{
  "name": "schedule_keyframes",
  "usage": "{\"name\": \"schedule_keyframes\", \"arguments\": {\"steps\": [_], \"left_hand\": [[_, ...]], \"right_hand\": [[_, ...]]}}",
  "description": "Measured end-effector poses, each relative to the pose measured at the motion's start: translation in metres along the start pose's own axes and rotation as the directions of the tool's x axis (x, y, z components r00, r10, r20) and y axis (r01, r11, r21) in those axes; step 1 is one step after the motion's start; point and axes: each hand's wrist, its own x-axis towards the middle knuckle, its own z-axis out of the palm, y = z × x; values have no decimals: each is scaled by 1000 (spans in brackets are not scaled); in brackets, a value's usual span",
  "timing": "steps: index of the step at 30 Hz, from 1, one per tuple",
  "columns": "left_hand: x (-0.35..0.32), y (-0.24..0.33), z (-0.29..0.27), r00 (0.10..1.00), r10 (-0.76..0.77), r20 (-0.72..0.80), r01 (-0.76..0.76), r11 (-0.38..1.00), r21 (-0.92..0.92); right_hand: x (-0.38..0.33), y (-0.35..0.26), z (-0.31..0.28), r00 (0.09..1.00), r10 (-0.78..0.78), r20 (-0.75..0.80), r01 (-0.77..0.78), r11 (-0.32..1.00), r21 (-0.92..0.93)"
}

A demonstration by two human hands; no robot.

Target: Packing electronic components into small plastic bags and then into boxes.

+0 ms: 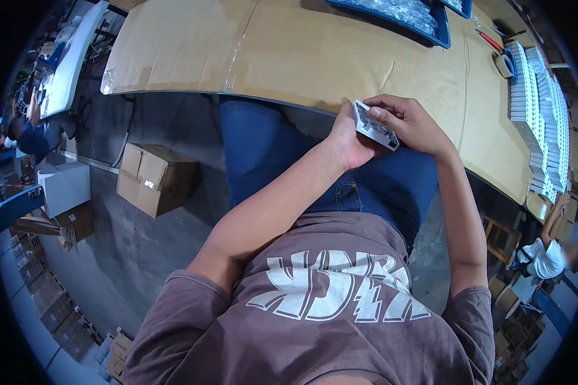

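A small grey rectangular casing (375,130) with raised details and openings on its face is held tilted over my lap, at the near edge of the table. My left hand (351,142) cradles it from the left and below, with the fingers mostly hidden behind it. From the right, my right hand (410,120) grips its upper edge, the thumb lying on the face and the fingers curled over the top. What exactly the casing belongs to cannot be made out.
Cardboard covers the table (289,54). A blue bin (392,18) of clear plastic bags stands at its far side. On the right are a tape roll (504,64), a red-handled tool (489,41) and stacked white boxes (536,115). A carton (149,178) sits on the floor at left.
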Motion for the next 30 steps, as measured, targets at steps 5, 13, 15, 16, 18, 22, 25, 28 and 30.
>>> {"name": "schedule_keyframes", "arguments": {"steps": [5,13,15,16,18,22,25,28,30], "left_hand": [[2,1,0,996,80,-44,-79,997,12],[7,5,-18,987,135,-91,-127,988,88],[6,2,-19,979,162,-120,-145,980,139],[6,1,-19,980,159,-121,-142,980,139],[1,2,-14,967,189,-169,-160,972,170],[6,10,-14,980,195,-45,-182,960,211],[11,17,-12,979,204,25,-205,954,218],[12,19,-11,972,208,108,-228,945,234],[12,16,-6,982,166,92,-180,970,165]], "right_hand": [[1,2,7,999,-11,-52,10,1000,-23],[-2,7,32,988,-23,-150,25,1000,13],[-4,8,37,985,-83,-154,89,995,35],[-6,7,39,985,-80,-155,86,996,36],[-5,2,42,979,-140,-150,135,990,-45],[-3,16,20,987,-82,-138,99,987,126],[-4,6,6,979,-137,-152,156,980,123],[-4,-2,-6,975,-149,-167,171,978,122],[-6,-2,-12,976,-98,-197,125,983,132]]}}
